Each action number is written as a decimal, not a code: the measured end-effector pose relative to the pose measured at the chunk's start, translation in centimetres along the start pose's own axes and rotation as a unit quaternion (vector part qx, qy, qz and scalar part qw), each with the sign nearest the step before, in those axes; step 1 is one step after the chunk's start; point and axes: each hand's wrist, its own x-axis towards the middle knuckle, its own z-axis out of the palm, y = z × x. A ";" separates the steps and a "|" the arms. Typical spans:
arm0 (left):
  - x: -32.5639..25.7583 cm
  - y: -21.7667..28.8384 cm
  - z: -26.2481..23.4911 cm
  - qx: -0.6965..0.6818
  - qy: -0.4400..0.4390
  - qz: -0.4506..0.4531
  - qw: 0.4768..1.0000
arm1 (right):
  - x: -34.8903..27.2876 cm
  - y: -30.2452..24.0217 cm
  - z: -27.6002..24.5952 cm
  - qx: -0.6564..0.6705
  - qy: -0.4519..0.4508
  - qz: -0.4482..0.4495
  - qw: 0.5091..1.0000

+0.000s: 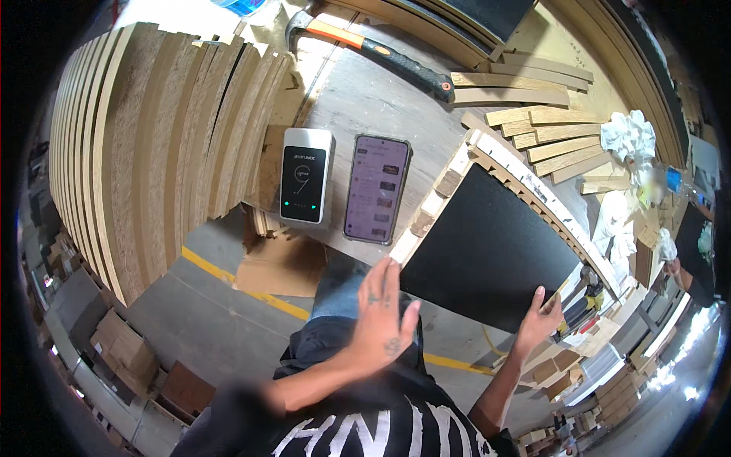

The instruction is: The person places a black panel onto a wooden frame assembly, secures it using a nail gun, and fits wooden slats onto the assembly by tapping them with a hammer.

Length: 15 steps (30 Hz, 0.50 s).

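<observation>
A flat black panel (487, 240) lies in front of me at the bench's near edge. Light wooden strips border its left and far sides. My left hand (383, 312) is at the panel's near left corner, fingers stretched out against the end of the left strip (426, 212) and thumb apart. At the near right corner, my right hand (539, 320) grips the black panel, its thumb on the top face and its other fingers partly hidden at the edge. A phone (378, 189) with a lit screen lies left of the panel.
Beside the phone sits a white box-shaped device (306, 175) with a black display. A claw hammer (373, 53) lies behind. Long stacked wooden boards (152, 145) fill the left. Loose wood strips (560, 137) and crumpled white paper (629, 137) are at right. Another person's hand (675, 268) shows far right.
</observation>
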 end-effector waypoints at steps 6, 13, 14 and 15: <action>-2.1 -1.5 0.5 -0.627 -0.030 -0.413 0.660 | -6.2 3.1 -1.9 0.156 -0.112 0.149 0.970; -1.1 -0.9 0.0 -0.801 -0.014 -0.372 0.468 | -6.8 2.2 -3.8 0.606 -0.189 0.402 0.660; -0.9 -0.6 -0.1 -0.802 -0.016 -0.372 0.468 | -6.7 2.8 -3.7 0.626 -0.204 0.393 0.642; -0.7 -0.3 -0.3 -0.798 -0.005 -0.381 0.467 | -6.7 3.4 -3.5 0.626 -0.203 0.391 0.643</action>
